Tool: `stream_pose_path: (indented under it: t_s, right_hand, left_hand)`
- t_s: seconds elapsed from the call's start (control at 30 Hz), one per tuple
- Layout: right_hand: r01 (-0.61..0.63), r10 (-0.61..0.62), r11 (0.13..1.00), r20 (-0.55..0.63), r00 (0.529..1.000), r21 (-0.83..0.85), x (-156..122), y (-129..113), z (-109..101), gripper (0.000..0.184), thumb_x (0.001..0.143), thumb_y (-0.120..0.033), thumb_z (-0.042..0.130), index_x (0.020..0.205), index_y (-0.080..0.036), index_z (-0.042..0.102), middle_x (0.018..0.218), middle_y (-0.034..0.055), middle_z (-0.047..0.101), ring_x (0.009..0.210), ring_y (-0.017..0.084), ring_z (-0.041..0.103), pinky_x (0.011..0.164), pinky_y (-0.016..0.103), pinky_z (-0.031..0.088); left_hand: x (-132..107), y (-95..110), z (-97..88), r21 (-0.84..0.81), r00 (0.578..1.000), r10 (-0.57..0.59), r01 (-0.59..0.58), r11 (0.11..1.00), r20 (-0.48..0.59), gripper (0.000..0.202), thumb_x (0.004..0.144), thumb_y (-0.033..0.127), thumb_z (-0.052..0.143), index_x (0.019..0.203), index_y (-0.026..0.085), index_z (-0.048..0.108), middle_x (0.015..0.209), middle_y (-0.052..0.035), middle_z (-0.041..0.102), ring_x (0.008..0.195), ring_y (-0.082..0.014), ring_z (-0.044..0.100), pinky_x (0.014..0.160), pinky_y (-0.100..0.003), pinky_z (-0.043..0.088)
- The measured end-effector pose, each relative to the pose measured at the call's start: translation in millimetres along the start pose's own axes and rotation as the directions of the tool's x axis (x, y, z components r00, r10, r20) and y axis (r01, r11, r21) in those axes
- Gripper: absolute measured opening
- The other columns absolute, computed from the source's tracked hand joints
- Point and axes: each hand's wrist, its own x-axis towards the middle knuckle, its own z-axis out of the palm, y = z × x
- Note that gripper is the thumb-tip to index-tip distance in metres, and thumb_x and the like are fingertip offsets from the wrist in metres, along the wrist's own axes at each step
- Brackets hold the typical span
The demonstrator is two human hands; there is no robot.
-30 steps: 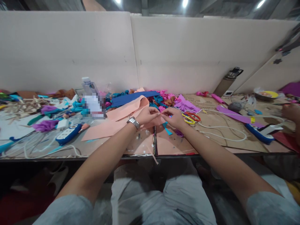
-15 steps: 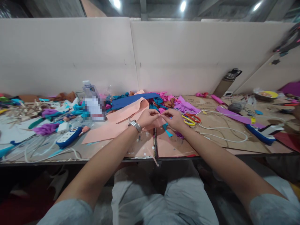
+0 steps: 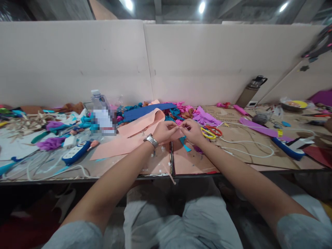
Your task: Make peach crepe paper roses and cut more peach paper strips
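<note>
My left hand [image 3: 165,132], a watch [image 3: 151,140] on its wrist, pinches the end of a long peach crepe paper strip [image 3: 111,148]. Facing it almost fingertip to fingertip, my right hand [image 3: 193,132] is closed on the same end. The strip runs left from my hands over the table, and a folded peach length [image 3: 141,123] loops behind. My fingers hide most of the gripped edge. Just right of my right hand lie scissors with yellow and red handles [image 3: 211,131]. A blue strip [image 3: 149,111] rests on the heap behind.
Crumpled purple paper [image 3: 206,117] and other coloured pieces lie along the back. A clear bottle [image 3: 98,98] stands left, a dark flask [image 3: 251,91] right. Power strips [image 3: 76,152] lie at both sides, and a white cable [image 3: 249,141] loops across cardboard at right.
My fingertips have shifted slightly along the strip's end, and my left hand has tilted a little. Both hands keep their hold; the table items stay put.
</note>
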Motion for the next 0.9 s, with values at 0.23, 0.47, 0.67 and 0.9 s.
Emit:
stream_pose_path:
  t_s: [0.23, 0.47, 0.67, 0.9]
  right_hand:
    - [-0.012, 0.012, 1.000, 0.013, 1.000, 0.004, 0, 2, 1, 0.007, 0.082, -0.020, 0.063, 0.075, -0.021, 0.064, 0.083, 0.0032, 0.063, 0.077, 0.018, 0.060, 0.069, 0.031, 0.048]
    - [0.004, -0.003, 1.000, 0.022, 1.000, -0.027, 1, -4, -4, 0.005, 0.084, -0.024, 0.065, 0.081, -0.020, 0.067, 0.093, 0.0058, 0.064, 0.083, 0.019, 0.060, 0.072, 0.032, 0.049]
    - [0.025, -0.021, 0.999, 0.082, 0.996, -0.043, 0, -3, -6, 0.007, 0.085, -0.025, 0.066, 0.087, -0.020, 0.071, 0.080, 0.0026, 0.068, 0.070, 0.017, 0.059, 0.065, 0.030, 0.045]
    - [0.018, -0.012, 0.997, 0.087, 0.996, -0.073, -1, -1, -6, 0.012, 0.087, -0.032, 0.068, 0.087, -0.021, 0.073, 0.075, 0.0017, 0.069, 0.063, 0.016, 0.056, 0.060, 0.029, 0.041]
  left_hand:
    - [-2, 9, -3.5, 0.080, 0.999, 0.023, -0.025, 0.996, 0.023, 0.027, 0.087, 0.041, 0.064, 0.090, 0.019, 0.078, 0.096, -0.0064, 0.079, 0.090, -0.0236, 0.069, 0.085, -0.034, 0.049]
    - [1, 3, -2.0, -0.030, 0.999, -0.046, 0.046, 0.998, 0.026, 0.029, 0.087, 0.042, 0.062, 0.088, 0.017, 0.077, 0.091, -0.0057, 0.077, 0.087, -0.0212, 0.067, 0.080, -0.031, 0.050]
    - [5, -6, -1.5, -0.113, 0.993, -0.114, 0.117, 0.987, 0.039, 0.029, 0.084, 0.041, 0.062, 0.081, 0.015, 0.075, 0.080, -0.0042, 0.073, 0.075, -0.0174, 0.061, 0.069, -0.029, 0.046]
    - [4, -5, -1.3, -0.150, 0.990, -0.127, 0.135, 0.979, 0.062, 0.029, 0.083, 0.042, 0.063, 0.079, 0.016, 0.074, 0.078, -0.0040, 0.071, 0.075, -0.0171, 0.060, 0.068, -0.029, 0.045]
